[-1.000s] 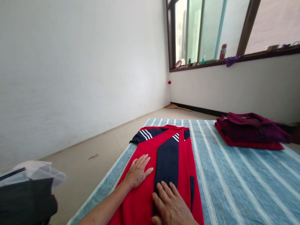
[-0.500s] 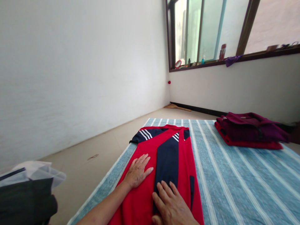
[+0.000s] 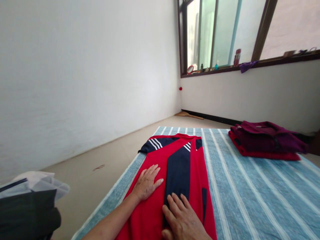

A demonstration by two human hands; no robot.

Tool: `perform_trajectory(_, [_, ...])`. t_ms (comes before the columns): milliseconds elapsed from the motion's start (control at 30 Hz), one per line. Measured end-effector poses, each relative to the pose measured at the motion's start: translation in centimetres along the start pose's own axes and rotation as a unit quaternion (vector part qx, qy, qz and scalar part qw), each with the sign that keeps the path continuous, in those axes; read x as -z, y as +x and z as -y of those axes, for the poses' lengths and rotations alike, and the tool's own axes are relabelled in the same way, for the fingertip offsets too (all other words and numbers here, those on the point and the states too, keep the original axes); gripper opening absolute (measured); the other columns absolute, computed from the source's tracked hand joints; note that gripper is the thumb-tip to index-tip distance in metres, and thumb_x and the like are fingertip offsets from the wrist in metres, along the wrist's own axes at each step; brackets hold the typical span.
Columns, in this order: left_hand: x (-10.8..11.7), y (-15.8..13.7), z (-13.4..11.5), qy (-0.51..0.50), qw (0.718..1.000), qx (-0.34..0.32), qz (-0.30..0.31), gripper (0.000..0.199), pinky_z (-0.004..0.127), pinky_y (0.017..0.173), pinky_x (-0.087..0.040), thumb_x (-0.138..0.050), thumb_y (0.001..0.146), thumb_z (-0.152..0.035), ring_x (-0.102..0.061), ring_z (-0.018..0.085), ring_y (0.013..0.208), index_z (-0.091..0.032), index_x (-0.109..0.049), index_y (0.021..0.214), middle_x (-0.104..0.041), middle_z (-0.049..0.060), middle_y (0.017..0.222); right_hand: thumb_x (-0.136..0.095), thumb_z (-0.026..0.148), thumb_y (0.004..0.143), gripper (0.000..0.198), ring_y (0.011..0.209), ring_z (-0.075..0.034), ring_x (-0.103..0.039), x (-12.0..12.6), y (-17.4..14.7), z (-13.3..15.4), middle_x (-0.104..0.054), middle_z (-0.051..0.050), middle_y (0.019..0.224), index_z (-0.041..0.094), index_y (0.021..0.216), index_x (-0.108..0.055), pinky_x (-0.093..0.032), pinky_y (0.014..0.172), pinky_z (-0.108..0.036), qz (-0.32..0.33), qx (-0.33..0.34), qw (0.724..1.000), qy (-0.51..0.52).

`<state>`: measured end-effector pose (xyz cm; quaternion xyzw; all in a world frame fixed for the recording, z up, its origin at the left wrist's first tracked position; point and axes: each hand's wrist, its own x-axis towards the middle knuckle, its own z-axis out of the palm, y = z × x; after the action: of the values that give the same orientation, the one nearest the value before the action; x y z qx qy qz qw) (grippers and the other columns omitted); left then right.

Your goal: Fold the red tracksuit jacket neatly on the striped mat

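Note:
A red jacket with navy panels and white shoulder stripes lies stretched out on a blue striped bedsheet. Its navy sleeve is folded over the body and runs lengthwise toward me. On the red cloth at the left, my left hand rests flat with its fingers stretched. My right hand lies nearer to me, pressing on the lower end of the sleeve, fingers stretched out. Neither hand grips the cloth. The jacket's near end runs out of view at the bottom.
Folded maroon and red clothes form a stack at the right of the bed. Dark and white fabric sits at the lower left. Beyond the bed's left edge is the tiled floor. A brush or broom lies in the corner below the window.

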<state>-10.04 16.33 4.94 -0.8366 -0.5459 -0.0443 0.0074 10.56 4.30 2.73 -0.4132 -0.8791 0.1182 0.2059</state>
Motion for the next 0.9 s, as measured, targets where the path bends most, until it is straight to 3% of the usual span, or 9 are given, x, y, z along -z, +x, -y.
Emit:
perform_trajectory(667, [-0.1, 0.0, 0.0, -0.019, 1.000, -0.002, -0.010, 0.058, 0.050, 0.110, -0.024, -0.037, 0.090, -0.056, -0.032, 0.025, 0.136, -0.021, -0.044, 0.136, -0.040, 0.009, 0.145, -0.046, 0.050, 0.091, 0.054, 0.135, -0.030, -0.030, 0.6, -0.2, 0.4, -0.038, -0.012, 0.144, 0.023, 0.138, -0.043, -0.024, 0.110, -0.050, 0.014, -0.004, 1.000, -0.017])
perform_trajectory(900, [-0.3, 0.0, 0.0, -0.020, 1.000, -0.002, -0.013, 0.057, 0.050, 0.110, -0.024, -0.038, 0.090, -0.054, -0.032, 0.025, 0.135, -0.021, -0.044, 0.136, -0.041, 0.010, 0.145, -0.044, 0.054, 0.090, 0.057, 0.134, -0.031, -0.031, 1.0, 0.0, 0.4, -0.039, -0.015, 0.144, 0.022, 0.137, -0.043, -0.025, 0.109, -0.052, 0.028, 0.003, 0.999, -0.016])
